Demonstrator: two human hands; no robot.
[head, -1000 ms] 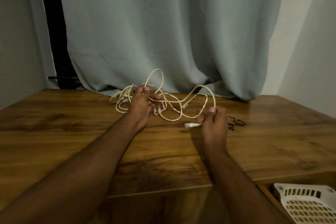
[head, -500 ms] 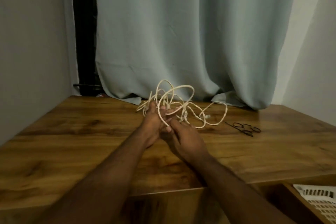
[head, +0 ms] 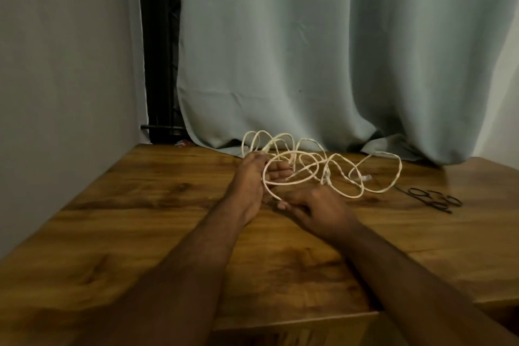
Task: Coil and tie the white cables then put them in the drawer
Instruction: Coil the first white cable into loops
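A tangle of white cable (head: 331, 168) lies in loose loops on the wooden table (head: 140, 222), near the curtain. My left hand (head: 252, 177) grips several strands of it, with one loop curving around the fingers. Just below and to the right, my right hand (head: 314, 205) pinches the lower end of that loop between fingertips. A white plug (head: 365, 177) rests on the table inside a loop to the right. The drawer is not in view.
Black hair ties or rings (head: 432, 198) lie on the table at the right. A pale curtain (head: 309, 50) hangs behind the cable, touching the table's back edge. A grey wall (head: 61, 64) borders the left side.
My right hand has drawn a cable loop down and away from my left hand. The loops have spread out to the right. The view has shifted left and the white basket has left it.
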